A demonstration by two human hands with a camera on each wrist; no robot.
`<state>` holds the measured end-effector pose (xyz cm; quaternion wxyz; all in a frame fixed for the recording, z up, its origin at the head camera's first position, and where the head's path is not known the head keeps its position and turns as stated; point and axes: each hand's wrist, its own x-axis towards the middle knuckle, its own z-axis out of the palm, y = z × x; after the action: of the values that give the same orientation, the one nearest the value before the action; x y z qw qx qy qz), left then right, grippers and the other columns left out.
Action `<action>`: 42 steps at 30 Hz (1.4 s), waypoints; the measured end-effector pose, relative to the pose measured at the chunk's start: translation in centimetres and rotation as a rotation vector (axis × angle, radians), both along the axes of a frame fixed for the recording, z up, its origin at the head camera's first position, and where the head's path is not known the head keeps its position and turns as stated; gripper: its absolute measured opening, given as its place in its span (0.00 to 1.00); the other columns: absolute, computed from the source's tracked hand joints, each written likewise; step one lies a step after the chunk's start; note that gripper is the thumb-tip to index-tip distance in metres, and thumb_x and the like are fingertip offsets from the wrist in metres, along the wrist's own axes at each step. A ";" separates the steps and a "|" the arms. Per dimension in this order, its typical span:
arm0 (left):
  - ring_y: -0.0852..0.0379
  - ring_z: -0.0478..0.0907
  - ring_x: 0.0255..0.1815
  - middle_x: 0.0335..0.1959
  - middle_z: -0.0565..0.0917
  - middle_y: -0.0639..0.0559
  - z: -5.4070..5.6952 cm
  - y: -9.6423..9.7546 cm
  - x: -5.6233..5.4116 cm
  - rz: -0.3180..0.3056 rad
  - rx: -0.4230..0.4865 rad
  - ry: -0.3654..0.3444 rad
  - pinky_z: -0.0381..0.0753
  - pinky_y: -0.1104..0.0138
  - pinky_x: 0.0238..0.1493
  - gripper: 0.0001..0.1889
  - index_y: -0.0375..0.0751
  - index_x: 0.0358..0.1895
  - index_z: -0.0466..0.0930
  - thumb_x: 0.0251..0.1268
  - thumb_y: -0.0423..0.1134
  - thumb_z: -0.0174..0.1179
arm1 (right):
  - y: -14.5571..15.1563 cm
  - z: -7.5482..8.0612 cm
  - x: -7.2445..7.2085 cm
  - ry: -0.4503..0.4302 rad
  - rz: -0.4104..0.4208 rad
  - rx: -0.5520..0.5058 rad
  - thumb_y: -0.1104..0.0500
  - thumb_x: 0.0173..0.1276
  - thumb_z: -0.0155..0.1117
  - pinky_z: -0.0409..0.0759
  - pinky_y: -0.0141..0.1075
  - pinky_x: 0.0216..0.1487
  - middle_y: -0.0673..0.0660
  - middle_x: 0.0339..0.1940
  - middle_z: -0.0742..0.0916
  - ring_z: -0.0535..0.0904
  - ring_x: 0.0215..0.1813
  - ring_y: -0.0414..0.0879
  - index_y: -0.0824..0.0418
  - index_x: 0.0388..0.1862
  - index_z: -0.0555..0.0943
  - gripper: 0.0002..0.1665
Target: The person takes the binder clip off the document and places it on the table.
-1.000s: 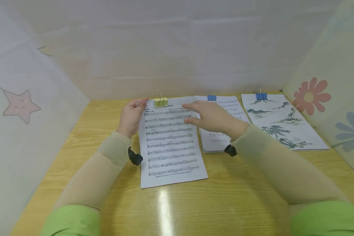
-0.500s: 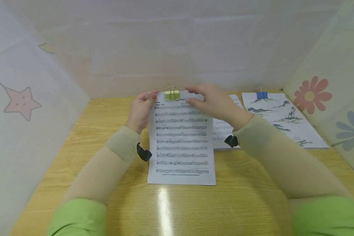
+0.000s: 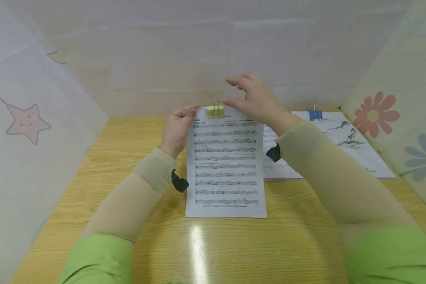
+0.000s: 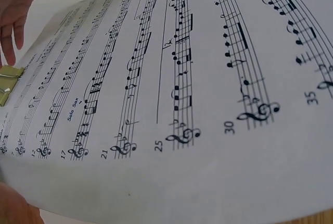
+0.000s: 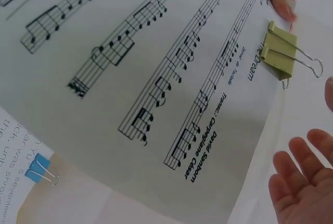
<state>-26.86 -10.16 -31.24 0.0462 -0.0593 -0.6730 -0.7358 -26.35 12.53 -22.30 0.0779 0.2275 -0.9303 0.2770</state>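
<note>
My left hand point(image 3: 177, 128) pinches the upper left corner of a sheet of printed music point(image 3: 225, 165), thumb in front. A yellow binder clip point(image 3: 215, 111) grips the sheet's top edge, its wire handles pointing up. The page hangs face toward me, tilted up from the table. My right hand point(image 3: 257, 96) is raised by the top right of the sheet, fingers spread and holding nothing. In the right wrist view its fingers point(image 5: 304, 172) stand apart from the yellow clip. The left wrist view is filled mostly by the staves, with part of the left hand point(image 4: 18, 208) at the lower left.
A text page point(image 3: 280, 167) lies behind the music sheet, partly covered; its blue binder clip point(image 5: 39, 168) shows in the right wrist view. Farther right lies a landscape print point(image 3: 362, 146) with another blue clip point(image 3: 315, 114). Fabric walls point(image 3: 170, 59) enclose the wooden table point(image 3: 269, 236).
My left hand has carried the music sheet right and up, so it now overlaps more of the text page. The right hand has risen from the sheet's face to above its top edge.
</note>
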 end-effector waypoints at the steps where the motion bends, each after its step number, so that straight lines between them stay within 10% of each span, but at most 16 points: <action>1: 0.53 0.83 0.36 0.44 0.84 0.45 0.0 0.1 0.0 -0.002 -0.002 0.001 0.83 0.64 0.38 0.17 0.42 0.50 0.83 0.65 0.48 0.60 | -0.2 0.1 -0.4 -0.042 0.014 0.019 0.38 0.66 0.61 0.66 0.48 0.64 0.53 0.67 0.73 0.67 0.66 0.51 0.51 0.72 0.66 0.40; 6: 0.54 0.83 0.35 0.45 0.83 0.46 0.1 0.4 0.1 -0.009 0.008 0.010 0.83 0.65 0.37 0.16 0.41 0.49 0.84 0.65 0.47 0.60 | -1.1 0.5 -1.8 -0.296 0.079 0.070 0.32 0.62 0.61 0.64 0.49 0.67 0.52 0.67 0.74 0.68 0.66 0.49 0.50 0.76 0.60 0.48; 19: 0.53 0.83 0.35 0.45 0.82 0.46 0.2 0.8 0.3 -0.003 -0.014 0.004 0.83 0.65 0.36 0.15 0.42 0.49 0.84 0.67 0.47 0.59 | -1.3 1.1 -2.5 -0.516 0.111 -0.014 0.35 0.63 0.62 0.60 0.47 0.70 0.53 0.70 0.71 0.66 0.69 0.48 0.55 0.73 0.64 0.46; 42: 0.53 0.83 0.35 0.44 0.83 0.45 0.4 0.6 0.4 -0.019 0.000 0.019 0.83 0.65 0.36 0.16 0.40 0.50 0.83 0.68 0.46 0.58 | -1.5 0.8 -2.8 -0.526 0.104 -0.111 0.38 0.64 0.64 0.62 0.44 0.68 0.52 0.67 0.74 0.70 0.63 0.46 0.55 0.67 0.72 0.38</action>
<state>-26.43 -9.57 -30.88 0.0455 -0.0728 -0.6719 -0.7357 -29.15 11.02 -21.54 -0.1684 0.1908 -0.8889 0.3808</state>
